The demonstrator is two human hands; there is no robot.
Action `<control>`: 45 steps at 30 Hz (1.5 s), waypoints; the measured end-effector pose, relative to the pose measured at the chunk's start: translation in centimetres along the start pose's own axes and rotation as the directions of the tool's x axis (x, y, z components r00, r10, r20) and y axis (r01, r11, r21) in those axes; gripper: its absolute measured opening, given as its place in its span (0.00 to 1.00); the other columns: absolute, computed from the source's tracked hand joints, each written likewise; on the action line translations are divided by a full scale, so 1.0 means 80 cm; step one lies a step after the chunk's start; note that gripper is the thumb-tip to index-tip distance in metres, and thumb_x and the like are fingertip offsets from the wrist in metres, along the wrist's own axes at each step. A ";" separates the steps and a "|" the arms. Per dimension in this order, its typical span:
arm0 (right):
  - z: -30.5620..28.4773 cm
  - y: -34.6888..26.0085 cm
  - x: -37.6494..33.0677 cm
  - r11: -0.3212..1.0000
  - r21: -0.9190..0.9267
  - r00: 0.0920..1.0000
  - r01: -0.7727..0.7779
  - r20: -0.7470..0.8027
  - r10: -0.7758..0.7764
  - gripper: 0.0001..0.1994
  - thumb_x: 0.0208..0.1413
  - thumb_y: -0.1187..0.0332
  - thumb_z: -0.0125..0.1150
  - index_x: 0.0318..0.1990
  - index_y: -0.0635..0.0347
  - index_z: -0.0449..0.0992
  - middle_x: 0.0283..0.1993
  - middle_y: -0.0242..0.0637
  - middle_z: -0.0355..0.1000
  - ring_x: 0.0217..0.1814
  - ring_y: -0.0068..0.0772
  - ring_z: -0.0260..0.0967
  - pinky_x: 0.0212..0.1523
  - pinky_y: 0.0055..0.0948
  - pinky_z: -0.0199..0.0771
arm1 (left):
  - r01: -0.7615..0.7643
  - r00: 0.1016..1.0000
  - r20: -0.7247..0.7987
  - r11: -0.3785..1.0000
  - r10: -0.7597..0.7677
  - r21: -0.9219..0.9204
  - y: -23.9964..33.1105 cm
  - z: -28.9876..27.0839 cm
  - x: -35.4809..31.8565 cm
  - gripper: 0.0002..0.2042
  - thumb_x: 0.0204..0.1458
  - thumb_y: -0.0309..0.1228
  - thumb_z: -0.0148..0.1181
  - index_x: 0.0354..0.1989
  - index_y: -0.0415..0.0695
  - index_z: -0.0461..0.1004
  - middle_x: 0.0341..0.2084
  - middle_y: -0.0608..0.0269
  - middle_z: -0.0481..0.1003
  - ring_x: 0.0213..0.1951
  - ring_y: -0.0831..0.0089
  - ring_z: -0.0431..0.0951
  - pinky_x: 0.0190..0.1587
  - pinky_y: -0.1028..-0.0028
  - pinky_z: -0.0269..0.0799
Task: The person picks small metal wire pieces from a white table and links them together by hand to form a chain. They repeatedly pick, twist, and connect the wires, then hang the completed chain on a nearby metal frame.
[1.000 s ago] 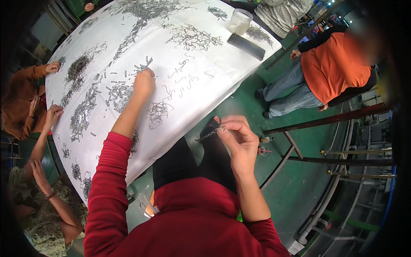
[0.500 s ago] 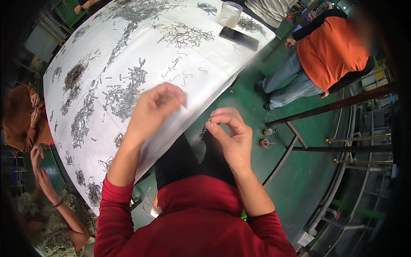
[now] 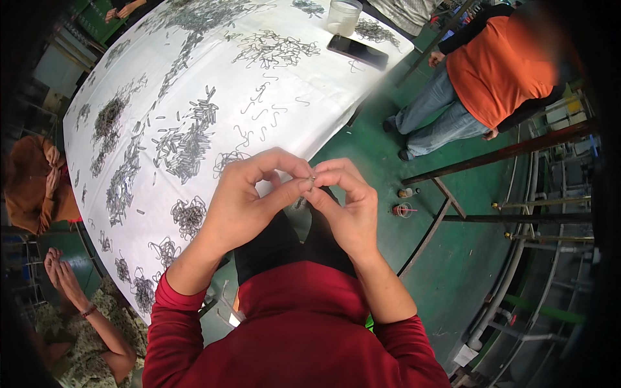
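Observation:
Over my lap, at the table's near edge, my two hands meet at the fingertips. My left hand (image 3: 252,200) pinches thumb to forefinger against the fingertips of my right hand (image 3: 349,210). Between them shows a bit of a small metal piece (image 3: 312,180), mostly covered by the fingers, its kind unclear. Left of my left hand lies a heap of bent wire hooks (image 3: 189,216). Loose S-shaped wire hooks (image 3: 260,111) are scattered beyond it. A pile of short grey metal tubes (image 3: 181,152) lies farther left.
The white-covered table (image 3: 304,132) carries more hook and tube piles, a black phone (image 3: 358,52) and a clear plastic tub (image 3: 343,17). A person in orange (image 3: 495,74) stands at the right. Other workers' hands (image 3: 65,281) show at the left. Metal bars (image 3: 504,155) cross the right side.
My left hand has come from over the table edge, down and right, to meet my right hand's fingertips. The right hand has barely moved. The hook heap beside my left hand is now more exposed.

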State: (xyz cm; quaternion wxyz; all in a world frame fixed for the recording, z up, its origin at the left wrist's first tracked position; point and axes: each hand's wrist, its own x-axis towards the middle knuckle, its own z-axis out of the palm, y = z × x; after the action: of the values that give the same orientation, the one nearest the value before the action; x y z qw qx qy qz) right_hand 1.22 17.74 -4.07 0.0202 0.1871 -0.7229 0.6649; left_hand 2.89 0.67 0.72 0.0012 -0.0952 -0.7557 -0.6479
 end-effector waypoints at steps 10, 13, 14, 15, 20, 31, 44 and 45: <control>0.003 0.004 0.006 0.996 0.083 1.000 -0.024 0.013 0.023 0.05 0.46 0.77 0.67 0.32 0.61 0.78 0.38 0.33 0.72 0.42 0.28 0.69 0.46 0.26 0.67 | -0.069 0.997 -0.033 0.989 0.074 0.132 0.001 -0.008 -0.005 0.05 0.50 0.22 0.61 0.35 0.42 0.76 0.34 0.68 0.78 0.36 0.76 0.76 0.39 0.75 0.68; 0.003 0.003 0.007 0.998 0.064 1.000 -0.019 0.026 0.017 0.05 0.46 0.77 0.67 0.32 0.62 0.78 0.38 0.33 0.72 0.42 0.29 0.69 0.45 0.26 0.68 | -0.057 0.998 -0.026 0.977 0.064 0.204 0.001 -0.009 -0.006 0.06 0.49 0.22 0.61 0.35 0.43 0.76 0.35 0.67 0.78 0.36 0.74 0.76 0.39 0.74 0.68; 0.003 0.003 0.008 0.999 0.043 0.999 -0.012 0.032 0.010 0.05 0.46 0.77 0.67 0.32 0.62 0.78 0.38 0.33 0.71 0.42 0.29 0.69 0.44 0.26 0.68 | -0.043 0.998 -0.032 0.980 0.050 0.193 0.000 -0.008 -0.006 0.05 0.49 0.22 0.61 0.35 0.43 0.76 0.34 0.67 0.78 0.36 0.74 0.77 0.39 0.74 0.68; 0.003 0.002 0.008 0.999 0.033 0.999 -0.013 0.032 0.012 0.05 0.46 0.77 0.67 0.32 0.61 0.78 0.38 0.33 0.72 0.41 0.29 0.69 0.45 0.26 0.67 | -0.030 0.999 -0.038 0.983 0.037 0.183 -0.001 -0.007 -0.005 0.05 0.49 0.22 0.61 0.35 0.43 0.76 0.34 0.67 0.79 0.36 0.74 0.77 0.39 0.74 0.68; 0.004 0.002 0.011 0.994 -0.102 0.999 0.042 0.005 -0.042 0.06 0.44 0.77 0.68 0.31 0.59 0.79 0.36 0.31 0.72 0.40 0.27 0.68 0.50 0.28 0.60 | -0.003 0.997 -0.080 0.987 0.016 0.160 -0.002 -0.007 -0.004 0.04 0.50 0.23 0.61 0.35 0.43 0.76 0.32 0.67 0.79 0.34 0.75 0.78 0.38 0.74 0.69; 0.006 0.005 0.014 0.996 -0.074 0.999 0.045 -0.025 -0.047 0.06 0.42 0.76 0.69 0.28 0.59 0.78 0.34 0.30 0.72 0.37 0.27 0.68 0.51 0.30 0.57 | -0.011 0.994 -0.106 0.991 0.026 0.136 -0.009 -0.006 -0.002 0.04 0.51 0.24 0.62 0.35 0.42 0.77 0.33 0.68 0.79 0.32 0.77 0.78 0.38 0.75 0.69; 0.003 0.009 0.017 0.996 0.058 0.991 0.074 0.103 -0.080 0.08 0.42 0.76 0.70 0.32 0.60 0.78 0.38 0.33 0.72 0.40 0.30 0.69 0.48 0.29 0.65 | -0.068 0.994 -0.085 0.998 0.068 0.005 -0.010 -0.008 -0.008 0.04 0.51 0.20 0.61 0.35 0.39 0.76 0.31 0.64 0.78 0.35 0.76 0.77 0.41 0.75 0.71; -0.003 0.013 0.019 0.995 0.073 0.983 0.071 0.163 -0.082 0.09 0.42 0.76 0.69 0.34 0.60 0.78 0.38 0.34 0.72 0.41 0.30 0.69 0.48 0.28 0.65 | -0.097 0.993 -0.071 0.995 0.098 0.013 -0.011 -0.008 -0.009 0.04 0.50 0.20 0.61 0.34 0.39 0.75 0.32 0.63 0.78 0.36 0.75 0.77 0.42 0.74 0.71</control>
State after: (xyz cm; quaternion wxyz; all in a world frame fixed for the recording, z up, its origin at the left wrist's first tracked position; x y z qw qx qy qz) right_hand -0.56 17.67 -4.59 -0.0207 0.2699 -0.6916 0.6697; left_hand 3.39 -0.21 -0.14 0.0604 -0.1086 -0.7526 -0.6467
